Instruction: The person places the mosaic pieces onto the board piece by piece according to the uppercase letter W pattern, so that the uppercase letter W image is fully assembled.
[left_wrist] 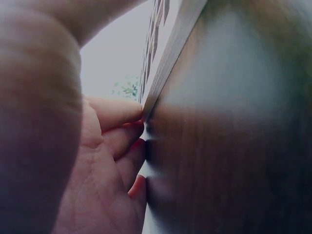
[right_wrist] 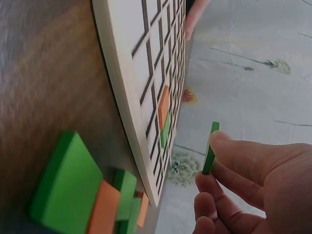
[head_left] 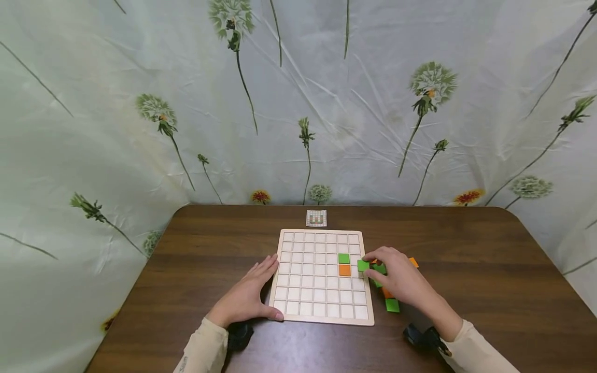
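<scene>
A pale wooden grid board [head_left: 312, 294] lies on the table, with one green tile [head_left: 343, 258] and, just below it, one orange tile [head_left: 344, 270] in its cells. My right hand [head_left: 396, 274] pinches another green tile [right_wrist: 211, 147] between thumb and fingertips, held above the board's right edge. My left hand [head_left: 249, 292] rests along the board's left edge, fingers extended and thumb at the near left corner. In the left wrist view, the fingertips [left_wrist: 134, 113] touch the board's side.
Loose green and orange tiles lie right of the board, partly under my right hand, the nearest being a green tile [head_left: 393, 305]. A small printed pattern card [head_left: 316, 218] sits behind the board. Beyond the brown table [head_left: 224, 228] hangs a dandelion-print cloth [head_left: 280, 155].
</scene>
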Tool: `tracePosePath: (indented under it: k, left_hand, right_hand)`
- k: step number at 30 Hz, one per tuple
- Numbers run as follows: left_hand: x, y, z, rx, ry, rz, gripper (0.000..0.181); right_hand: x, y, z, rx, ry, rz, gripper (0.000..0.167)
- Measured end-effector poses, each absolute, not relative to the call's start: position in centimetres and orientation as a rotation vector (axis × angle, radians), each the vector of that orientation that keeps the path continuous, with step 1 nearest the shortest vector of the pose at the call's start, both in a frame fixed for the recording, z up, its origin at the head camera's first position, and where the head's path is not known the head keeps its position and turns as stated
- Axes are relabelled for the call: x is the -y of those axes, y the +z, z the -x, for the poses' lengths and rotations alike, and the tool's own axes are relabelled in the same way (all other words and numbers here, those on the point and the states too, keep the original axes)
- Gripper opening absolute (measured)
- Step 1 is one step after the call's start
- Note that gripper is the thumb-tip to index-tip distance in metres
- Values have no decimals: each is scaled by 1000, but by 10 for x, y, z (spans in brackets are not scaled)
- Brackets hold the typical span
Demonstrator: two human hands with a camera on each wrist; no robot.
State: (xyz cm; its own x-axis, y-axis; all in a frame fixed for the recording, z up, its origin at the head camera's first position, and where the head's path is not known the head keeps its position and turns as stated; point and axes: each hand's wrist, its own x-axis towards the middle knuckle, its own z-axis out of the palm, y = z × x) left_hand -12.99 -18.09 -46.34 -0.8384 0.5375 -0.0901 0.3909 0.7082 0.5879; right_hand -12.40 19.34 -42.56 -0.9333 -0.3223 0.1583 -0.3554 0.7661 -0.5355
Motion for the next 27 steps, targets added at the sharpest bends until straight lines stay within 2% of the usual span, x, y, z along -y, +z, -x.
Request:
tracePosePath:
  k: [27]
  left_hand:
    - [181,-464,131,-2652,828,-742,127]
  right_hand:
    - [-168,-441,120,2927,881,-616,20]
